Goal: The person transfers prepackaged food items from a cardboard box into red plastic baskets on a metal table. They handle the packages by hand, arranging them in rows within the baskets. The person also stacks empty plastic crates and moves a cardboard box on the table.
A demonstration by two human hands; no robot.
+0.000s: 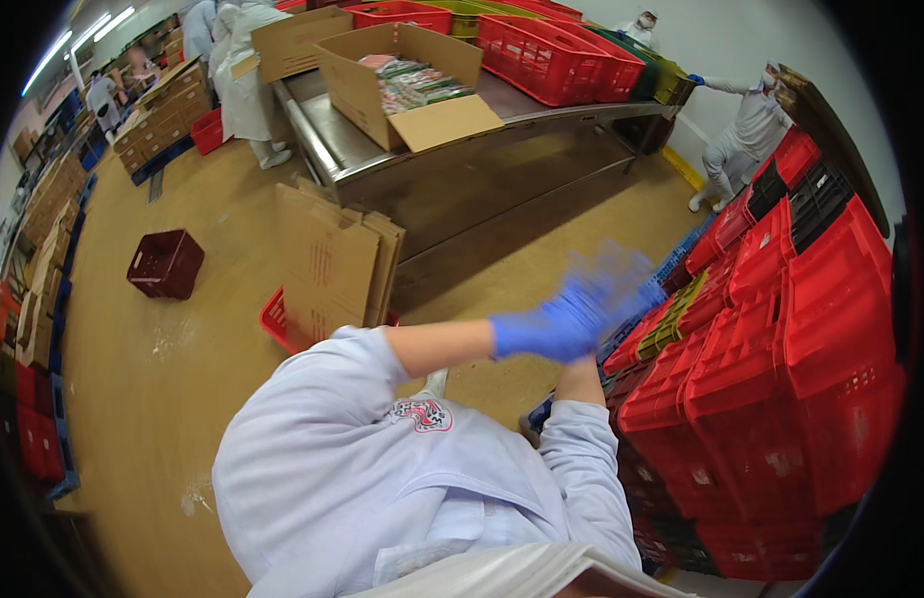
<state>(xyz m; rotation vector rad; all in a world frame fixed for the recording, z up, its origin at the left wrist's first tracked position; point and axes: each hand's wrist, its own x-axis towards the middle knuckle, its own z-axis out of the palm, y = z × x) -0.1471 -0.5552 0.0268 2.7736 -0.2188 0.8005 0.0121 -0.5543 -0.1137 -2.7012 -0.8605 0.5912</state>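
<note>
My left hand (550, 327), in a blue glove, reaches across to the right, over my right wrist. Beyond it, smeared by motion, is more blue glove, apparently my right hand (621, 279); the left hand partly covers it. Fingers of both hands are too blurred to read, and no held object can be made out. Closest to the hands is the stack of red crates (726, 409) on my right. Between some of them shows an olive-green crate (673, 321).
Ahead stands a steel table (367, 171) bearing an open cardboard box (354, 95) of packets and red crates (542, 62). Flattened cartons (327, 261) stand upright in a red crate (273, 319) before it. A maroon crate (165, 264) sits on the floor. A person (746, 125) stands far right.
</note>
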